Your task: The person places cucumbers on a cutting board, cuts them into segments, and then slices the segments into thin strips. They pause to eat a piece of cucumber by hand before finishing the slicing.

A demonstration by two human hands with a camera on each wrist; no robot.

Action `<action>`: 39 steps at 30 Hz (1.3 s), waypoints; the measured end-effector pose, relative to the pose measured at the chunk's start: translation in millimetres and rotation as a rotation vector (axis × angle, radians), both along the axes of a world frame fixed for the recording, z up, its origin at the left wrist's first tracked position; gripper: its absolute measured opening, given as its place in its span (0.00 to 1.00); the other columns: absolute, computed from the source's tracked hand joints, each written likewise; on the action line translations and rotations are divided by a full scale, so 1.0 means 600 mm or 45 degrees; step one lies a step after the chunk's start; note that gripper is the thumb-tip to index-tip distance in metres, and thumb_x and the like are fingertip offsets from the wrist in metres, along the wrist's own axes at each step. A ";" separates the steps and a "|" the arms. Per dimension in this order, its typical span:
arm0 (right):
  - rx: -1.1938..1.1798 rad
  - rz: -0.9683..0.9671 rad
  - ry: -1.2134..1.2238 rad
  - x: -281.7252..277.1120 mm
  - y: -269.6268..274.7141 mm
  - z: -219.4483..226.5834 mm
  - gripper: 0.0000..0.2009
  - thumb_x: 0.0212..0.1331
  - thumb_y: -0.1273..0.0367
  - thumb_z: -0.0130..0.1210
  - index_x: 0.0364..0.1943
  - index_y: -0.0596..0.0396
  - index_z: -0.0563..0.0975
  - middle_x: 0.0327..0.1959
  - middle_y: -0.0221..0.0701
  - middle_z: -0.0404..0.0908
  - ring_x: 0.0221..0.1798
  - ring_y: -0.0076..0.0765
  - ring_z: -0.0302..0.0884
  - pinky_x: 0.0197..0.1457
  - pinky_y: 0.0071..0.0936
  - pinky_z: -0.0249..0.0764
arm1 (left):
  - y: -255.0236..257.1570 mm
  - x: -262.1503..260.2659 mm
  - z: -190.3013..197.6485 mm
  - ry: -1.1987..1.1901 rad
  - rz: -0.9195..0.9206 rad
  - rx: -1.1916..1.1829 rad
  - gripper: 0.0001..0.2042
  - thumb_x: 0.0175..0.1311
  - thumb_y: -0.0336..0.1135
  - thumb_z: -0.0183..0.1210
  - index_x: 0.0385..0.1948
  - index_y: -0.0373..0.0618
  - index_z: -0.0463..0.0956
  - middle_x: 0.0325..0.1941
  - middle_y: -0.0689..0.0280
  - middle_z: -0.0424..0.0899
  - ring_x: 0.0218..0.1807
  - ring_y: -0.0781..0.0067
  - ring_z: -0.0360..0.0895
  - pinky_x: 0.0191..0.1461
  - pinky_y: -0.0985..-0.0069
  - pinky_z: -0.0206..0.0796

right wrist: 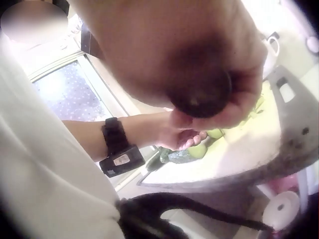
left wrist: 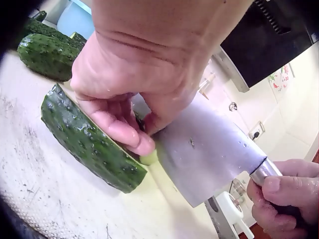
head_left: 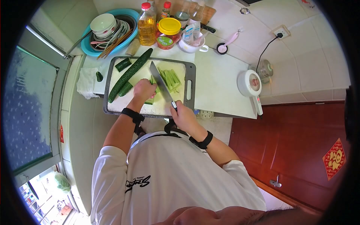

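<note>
Curled left-hand fingers [left wrist: 117, 127] pin a dark-green bumpy cucumber piece [left wrist: 89, 142] on the grey-rimmed white cutting board [head_left: 189, 71] — its long axis crossing the broad steel cleaver blade [left wrist: 209, 157], flat against those knuckles — right hand [head_left: 183, 116] gripping the handle.

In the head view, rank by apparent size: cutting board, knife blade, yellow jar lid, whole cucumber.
1. Cutting board
2. Whole cucumber
3. Knife blade, shorter than the cucumber though broader, so this is close
4. Yellow jar lid
</note>
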State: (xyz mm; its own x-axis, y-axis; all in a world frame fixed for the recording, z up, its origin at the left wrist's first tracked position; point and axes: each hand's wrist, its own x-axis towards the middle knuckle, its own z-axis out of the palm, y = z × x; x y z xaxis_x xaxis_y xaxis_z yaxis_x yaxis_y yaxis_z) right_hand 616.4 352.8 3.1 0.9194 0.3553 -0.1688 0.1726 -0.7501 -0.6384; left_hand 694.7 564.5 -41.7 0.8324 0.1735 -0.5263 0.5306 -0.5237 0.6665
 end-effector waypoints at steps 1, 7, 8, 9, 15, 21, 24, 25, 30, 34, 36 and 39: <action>-0.001 -0.003 0.002 -0.002 -0.001 0.006 0.14 0.68 0.62 0.49 0.38 0.61 0.67 0.23 0.52 0.79 0.29 0.64 0.79 0.32 0.55 0.72 | -0.002 0.000 0.004 0.002 -0.003 -0.001 0.17 0.60 0.42 0.56 0.18 0.39 0.82 0.17 0.63 0.84 0.21 0.72 0.83 0.35 0.74 0.76; -0.054 0.053 0.039 -0.008 -0.003 0.026 0.14 0.67 0.63 0.50 0.39 0.62 0.67 0.23 0.51 0.79 0.28 0.63 0.78 0.32 0.55 0.72 | -0.002 0.000 0.002 -0.019 -0.002 -0.027 0.17 0.59 0.41 0.57 0.16 0.39 0.81 0.17 0.63 0.84 0.21 0.72 0.83 0.33 0.74 0.76; -0.053 0.064 0.045 -0.011 -0.005 0.027 0.14 0.67 0.63 0.49 0.39 0.62 0.67 0.23 0.51 0.79 0.28 0.63 0.78 0.32 0.55 0.72 | -0.001 -0.001 0.002 -0.027 0.000 -0.036 0.16 0.59 0.41 0.57 0.17 0.39 0.80 0.18 0.63 0.84 0.21 0.72 0.83 0.33 0.74 0.76; -0.052 0.076 0.051 -0.011 -0.006 0.028 0.14 0.67 0.63 0.49 0.39 0.62 0.67 0.23 0.51 0.79 0.28 0.63 0.78 0.32 0.55 0.72 | -0.001 -0.001 0.002 -0.035 0.003 -0.046 0.15 0.59 0.41 0.57 0.19 0.39 0.80 0.18 0.63 0.84 0.21 0.72 0.83 0.33 0.74 0.76; -0.030 0.029 0.016 0.023 0.027 -0.021 0.15 0.68 0.62 0.49 0.38 0.63 0.67 0.23 0.53 0.79 0.29 0.64 0.78 0.32 0.55 0.72 | -0.002 -0.001 -0.003 -0.046 0.015 -0.053 0.14 0.58 0.42 0.57 0.22 0.39 0.78 0.18 0.63 0.84 0.21 0.71 0.83 0.35 0.74 0.76; 0.042 0.024 -0.018 0.022 0.022 -0.014 0.14 0.68 0.62 0.49 0.38 0.62 0.67 0.23 0.53 0.78 0.28 0.64 0.78 0.32 0.55 0.72 | -0.003 -0.002 0.004 -0.061 -0.004 -0.019 0.14 0.57 0.42 0.58 0.22 0.39 0.78 0.19 0.62 0.85 0.22 0.72 0.84 0.37 0.74 0.77; 0.037 0.046 -0.004 0.000 0.006 -0.001 0.14 0.68 0.62 0.49 0.38 0.62 0.67 0.23 0.53 0.78 0.28 0.64 0.78 0.32 0.55 0.72 | -0.004 -0.005 0.006 -0.073 0.008 -0.019 0.14 0.57 0.42 0.58 0.23 0.39 0.78 0.19 0.62 0.85 0.22 0.72 0.84 0.37 0.74 0.77; 0.036 0.049 0.000 -0.004 -0.001 0.006 0.14 0.68 0.62 0.49 0.38 0.62 0.67 0.23 0.53 0.78 0.28 0.64 0.78 0.32 0.55 0.72 | -0.005 -0.007 0.006 -0.070 0.011 -0.020 0.14 0.57 0.42 0.58 0.23 0.39 0.78 0.19 0.62 0.85 0.22 0.72 0.84 0.37 0.74 0.77; 0.015 0.106 0.017 -0.001 -0.007 0.012 0.14 0.68 0.62 0.49 0.37 0.63 0.67 0.23 0.53 0.78 0.29 0.64 0.78 0.32 0.55 0.72 | -0.003 -0.010 0.009 -0.087 0.044 -0.076 0.13 0.58 0.40 0.58 0.23 0.39 0.77 0.19 0.62 0.85 0.22 0.71 0.84 0.36 0.74 0.76; -0.003 0.068 0.025 0.034 0.028 -0.031 0.15 0.68 0.61 0.48 0.38 0.63 0.68 0.24 0.53 0.79 0.29 0.64 0.79 0.33 0.55 0.73 | 0.000 -0.009 -0.002 -0.092 0.023 -0.040 0.13 0.59 0.40 0.57 0.24 0.38 0.78 0.20 0.62 0.85 0.22 0.70 0.84 0.36 0.73 0.76; 0.045 0.014 -0.018 0.050 0.042 -0.042 0.16 0.68 0.60 0.48 0.39 0.63 0.69 0.24 0.53 0.79 0.29 0.63 0.79 0.33 0.54 0.74 | 0.010 -0.008 0.001 -0.036 -0.040 -0.046 0.14 0.60 0.40 0.55 0.24 0.37 0.79 0.20 0.63 0.85 0.22 0.69 0.84 0.36 0.72 0.76; 0.031 -0.030 -0.003 0.059 0.043 -0.046 0.16 0.68 0.59 0.48 0.39 0.63 0.69 0.25 0.53 0.79 0.30 0.63 0.79 0.34 0.54 0.74 | 0.031 -0.018 0.010 0.078 0.054 -0.146 0.15 0.60 0.42 0.55 0.23 0.38 0.80 0.21 0.62 0.85 0.27 0.66 0.85 0.38 0.68 0.76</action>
